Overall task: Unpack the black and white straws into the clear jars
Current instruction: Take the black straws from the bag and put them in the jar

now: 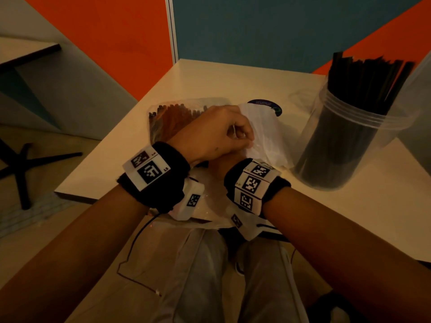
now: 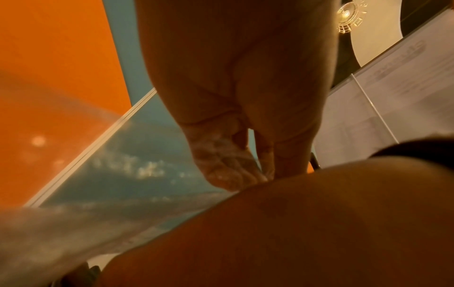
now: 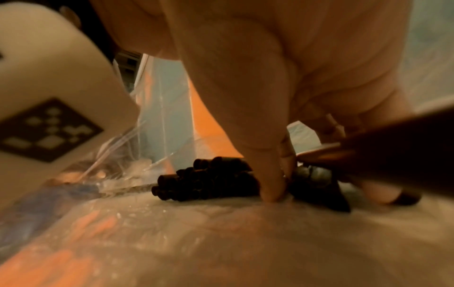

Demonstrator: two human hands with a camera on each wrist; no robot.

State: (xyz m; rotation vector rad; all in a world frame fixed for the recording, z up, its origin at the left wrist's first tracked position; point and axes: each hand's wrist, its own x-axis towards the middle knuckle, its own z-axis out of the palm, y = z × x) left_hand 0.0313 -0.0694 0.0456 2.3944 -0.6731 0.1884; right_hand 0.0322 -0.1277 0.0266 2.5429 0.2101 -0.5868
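A clear jar packed with upright black straws stands on the right of the table. In the middle lies a clear plastic bag, and my left hand pinches its crumpled open end and lifts it. My right hand reaches under the left one into the bag. Its thumb and curled fingers grip a bundle of black straws that lies flat inside the film. From the head view the right hand's fingers are hidden. No white straws show.
A second clear packet with orange and dark straws lies behind my left hand. A round dark label sits beyond the bag. The table's front edge runs close to my wrists. An orange and blue partition closes off the back.
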